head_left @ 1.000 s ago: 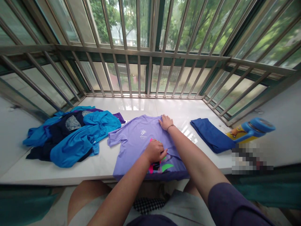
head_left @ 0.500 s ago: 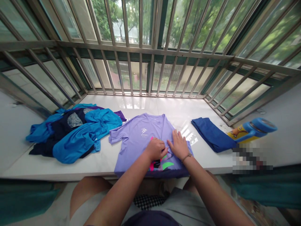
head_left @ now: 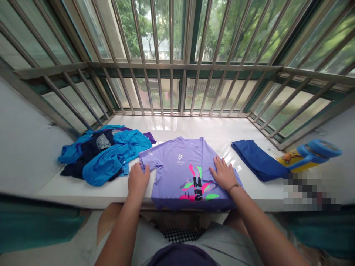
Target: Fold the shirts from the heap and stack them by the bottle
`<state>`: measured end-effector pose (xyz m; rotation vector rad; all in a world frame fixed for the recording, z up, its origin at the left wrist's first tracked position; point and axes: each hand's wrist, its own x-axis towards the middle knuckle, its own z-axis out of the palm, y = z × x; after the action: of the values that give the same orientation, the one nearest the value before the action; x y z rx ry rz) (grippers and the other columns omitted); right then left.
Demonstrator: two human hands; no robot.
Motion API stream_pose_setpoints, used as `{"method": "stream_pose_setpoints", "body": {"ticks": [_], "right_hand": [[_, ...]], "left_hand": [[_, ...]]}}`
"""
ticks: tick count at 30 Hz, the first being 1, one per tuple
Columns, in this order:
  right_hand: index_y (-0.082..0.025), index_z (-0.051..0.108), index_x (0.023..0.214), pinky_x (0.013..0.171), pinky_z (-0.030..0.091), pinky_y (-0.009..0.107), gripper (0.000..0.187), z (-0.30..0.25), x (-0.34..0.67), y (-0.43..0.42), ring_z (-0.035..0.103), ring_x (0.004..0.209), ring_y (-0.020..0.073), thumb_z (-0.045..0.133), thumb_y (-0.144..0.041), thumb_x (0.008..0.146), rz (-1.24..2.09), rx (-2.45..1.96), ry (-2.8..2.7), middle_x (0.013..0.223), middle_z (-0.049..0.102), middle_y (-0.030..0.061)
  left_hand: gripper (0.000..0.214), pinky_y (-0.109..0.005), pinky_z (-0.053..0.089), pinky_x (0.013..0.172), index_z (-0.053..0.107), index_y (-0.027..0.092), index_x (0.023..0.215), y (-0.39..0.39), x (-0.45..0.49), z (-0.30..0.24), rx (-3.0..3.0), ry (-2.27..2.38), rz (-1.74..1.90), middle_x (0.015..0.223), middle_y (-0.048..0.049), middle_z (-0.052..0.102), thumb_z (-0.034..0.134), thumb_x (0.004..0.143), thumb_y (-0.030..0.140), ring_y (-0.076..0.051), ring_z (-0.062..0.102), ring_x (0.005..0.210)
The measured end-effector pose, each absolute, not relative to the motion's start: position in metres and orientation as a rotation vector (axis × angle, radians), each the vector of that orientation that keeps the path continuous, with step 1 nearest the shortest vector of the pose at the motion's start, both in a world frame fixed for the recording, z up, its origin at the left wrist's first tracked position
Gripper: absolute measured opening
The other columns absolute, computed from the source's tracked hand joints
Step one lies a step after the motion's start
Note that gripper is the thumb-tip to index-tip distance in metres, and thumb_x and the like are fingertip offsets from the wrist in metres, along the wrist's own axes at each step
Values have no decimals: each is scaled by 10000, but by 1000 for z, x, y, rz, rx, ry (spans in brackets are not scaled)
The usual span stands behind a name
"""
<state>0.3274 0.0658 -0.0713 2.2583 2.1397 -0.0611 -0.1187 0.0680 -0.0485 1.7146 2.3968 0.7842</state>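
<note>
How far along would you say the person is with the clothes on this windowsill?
The blue garment already lies folded. In hand is the lilac T-shirt, spread flat: the right hand presses on it, and the left hand is at its sleeve. The heap of blue and navy clothes remains unfolded.

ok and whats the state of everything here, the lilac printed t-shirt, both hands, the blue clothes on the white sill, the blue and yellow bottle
lilac printed t-shirt, flat, front up, sleeves spread
left hand, curled at the shirt's edge below the sleeve
right hand, flat on the shirt, fingers spread
crumpled blue and navy clothes, loose heap
folded blue cloth, folded into a long strip
blue and yellow bottle, lying tilted, lid on
</note>
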Motion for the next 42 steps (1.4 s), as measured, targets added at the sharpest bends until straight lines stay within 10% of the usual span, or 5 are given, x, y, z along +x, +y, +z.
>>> {"method": "stream_pose_setpoints", "body": {"ticks": [7,13,24,35,42], "right_hand": [[-204,317,1763,1343,209,649,772,-76,330,61,207,1699,336,241,-603,1106,-44,2256,2158,1821,281,94],[-201,327,1758,1343,219,632,753,-68,326,59,218,1697,331,271,-584,1112,-64,2262,2135,1821,283,102],[-183,334,1754,1345,219,629,750,-64,324,57,232,1694,323,263,-574,1118,-54,2260,2127,1823,269,90],[-158,423,1702,1299,227,730,673,-56,320,58,261,1673,382,362,-477,1113,-20,2258,2184,1783,361,163],[-203,644,1455,1206,426,554,494,-32,217,36,612,1356,345,617,-496,1059,-43,2005,2830,1462,671,189]], "left_hand": [[655,-472,542,1037,764,114,1149,101,-145,-45,1656,2432,526,1231,-261,737,492,1008,694,-408,696,1191],[279,-415,555,864,757,184,869,150,-131,-24,1668,2271,400,984,-198,789,648,930,433,-392,746,1017],[433,-459,515,1164,603,251,1411,90,-74,-18,2246,1349,1124,1395,-125,719,633,1039,472,-295,670,1321],[441,-423,567,939,692,212,1297,58,-102,-63,2144,1760,774,1103,-92,760,818,903,362,-299,713,1040],[162,-314,497,774,762,213,1080,81,-92,-59,1929,1755,764,862,-20,719,718,958,309,-211,686,823]]}}
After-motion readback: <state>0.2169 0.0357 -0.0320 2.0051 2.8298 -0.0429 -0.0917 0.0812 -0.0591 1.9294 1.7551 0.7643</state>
